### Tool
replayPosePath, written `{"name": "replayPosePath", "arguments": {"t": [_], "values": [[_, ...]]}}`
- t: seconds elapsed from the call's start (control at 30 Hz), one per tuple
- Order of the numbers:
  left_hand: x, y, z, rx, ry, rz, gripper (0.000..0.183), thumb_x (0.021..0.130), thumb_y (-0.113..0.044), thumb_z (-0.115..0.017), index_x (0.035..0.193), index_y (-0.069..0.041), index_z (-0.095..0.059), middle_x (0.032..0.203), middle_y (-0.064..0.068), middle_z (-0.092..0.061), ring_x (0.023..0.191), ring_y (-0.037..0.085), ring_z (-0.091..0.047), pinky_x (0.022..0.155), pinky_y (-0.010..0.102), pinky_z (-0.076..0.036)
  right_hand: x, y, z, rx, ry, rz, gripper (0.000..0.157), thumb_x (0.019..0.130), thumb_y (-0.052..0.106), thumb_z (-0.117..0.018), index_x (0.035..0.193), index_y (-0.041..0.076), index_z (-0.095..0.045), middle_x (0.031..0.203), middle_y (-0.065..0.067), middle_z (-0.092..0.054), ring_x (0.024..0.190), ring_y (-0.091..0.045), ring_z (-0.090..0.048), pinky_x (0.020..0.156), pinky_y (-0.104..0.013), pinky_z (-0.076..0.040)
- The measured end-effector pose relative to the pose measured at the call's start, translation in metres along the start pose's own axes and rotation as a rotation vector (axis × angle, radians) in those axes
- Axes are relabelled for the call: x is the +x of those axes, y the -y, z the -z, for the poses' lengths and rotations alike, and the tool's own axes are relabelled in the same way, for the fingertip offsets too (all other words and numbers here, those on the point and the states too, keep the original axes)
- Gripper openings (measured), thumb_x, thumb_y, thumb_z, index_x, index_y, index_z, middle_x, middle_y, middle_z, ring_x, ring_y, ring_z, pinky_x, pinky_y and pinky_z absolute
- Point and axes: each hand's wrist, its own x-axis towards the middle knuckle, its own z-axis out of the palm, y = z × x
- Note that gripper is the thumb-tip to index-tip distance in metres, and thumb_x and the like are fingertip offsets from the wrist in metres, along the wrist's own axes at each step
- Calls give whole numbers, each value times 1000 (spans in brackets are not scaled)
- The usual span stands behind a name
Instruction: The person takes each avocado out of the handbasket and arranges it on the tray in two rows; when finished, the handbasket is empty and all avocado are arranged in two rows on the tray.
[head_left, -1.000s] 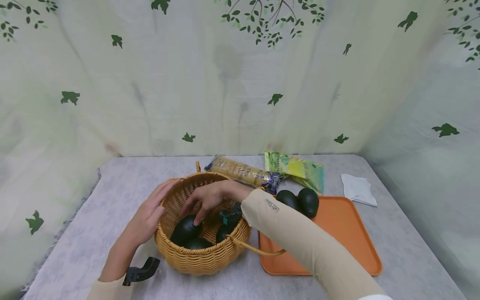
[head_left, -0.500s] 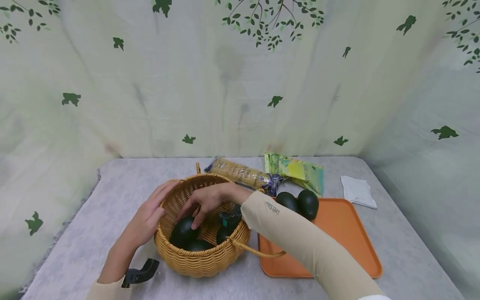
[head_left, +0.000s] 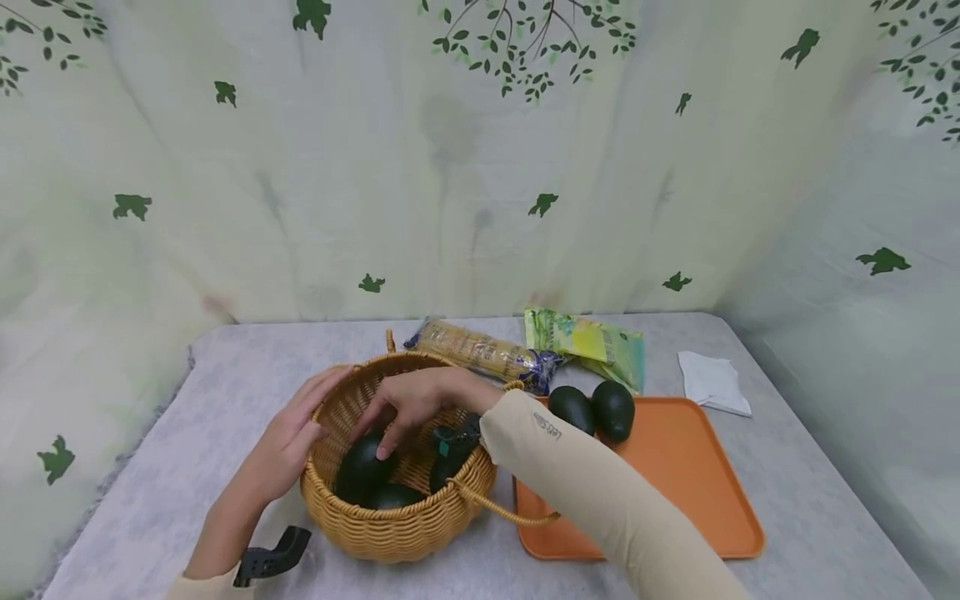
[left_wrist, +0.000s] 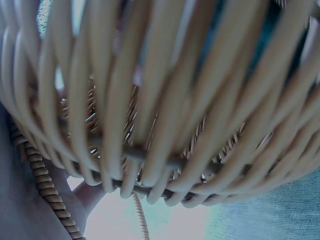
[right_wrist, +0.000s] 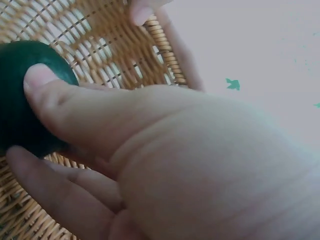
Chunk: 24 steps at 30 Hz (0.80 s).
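A round wicker basket [head_left: 401, 533] stands in the middle of the table, its handle folded down toward the right. My left hand [head_left: 281, 454] holds the basket's left rim, with the thumb tip showing over the edge in the right wrist view. Inside the basket, my right hand [head_left: 408, 408] grips a dark green avocado [right_wrist: 25, 105] between thumb and fingers. Another avocado [head_left: 397, 497] lies beside it, and one more dark avocado [head_left: 441, 475] sits partly hidden under the right wrist's camera. The left wrist view is filled by the basket's woven wall [left_wrist: 165, 100].
An orange tray [head_left: 693, 492] lies right of the basket, partly under my right forearm. Two avocados [head_left: 613, 412] rest at its far left corner. Behind are a long pack of noodles [head_left: 480, 350] and green-yellow packets [head_left: 588, 340]. A white packet [head_left: 714, 383] lies far right.
My right fingers have settled further around the avocado, which has shifted slightly left and down in the basket. The left hand stays on the rim. The head view has shifted slightly.
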Motion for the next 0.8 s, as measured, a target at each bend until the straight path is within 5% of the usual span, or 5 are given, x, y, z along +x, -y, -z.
{"name": "replayPosePath", "arguments": {"t": [0.27, 0.5, 0.8], "values": [[-1, 3, -5, -13, 0, 6, 76, 89, 13, -36, 159, -15, -40, 160, 12, -40, 142, -4, -33, 107, 4, -22, -11, 10, 6, 4, -14, 3, 50, 96, 24, -74, 144, 17, -63, 114, 9, -75, 73, -4, -56, 75, -18, -47], [2, 2, -3, 3, -13, -3, 76, 88, 12, -35, 159, -14, -41, 159, 12, -42, 142, -2, -35, 107, 4, -22, -24, 17, 12, 68, -58, 72, 51, 94, 19, -76, 143, 14, -63, 132, 3, -71, 95, -1, -68, 83, -20, -54], [0, 3, 0, 17, -7, 5, 75, 89, 11, -35, 159, -16, -40, 159, 10, -42, 141, 0, -36, 106, 5, -21, -42, 21, 14, 69, -117, 104, 52, 94, 21, -76, 144, 15, -63, 132, 5, -71, 108, 2, -67, 88, -21, -54]]}}
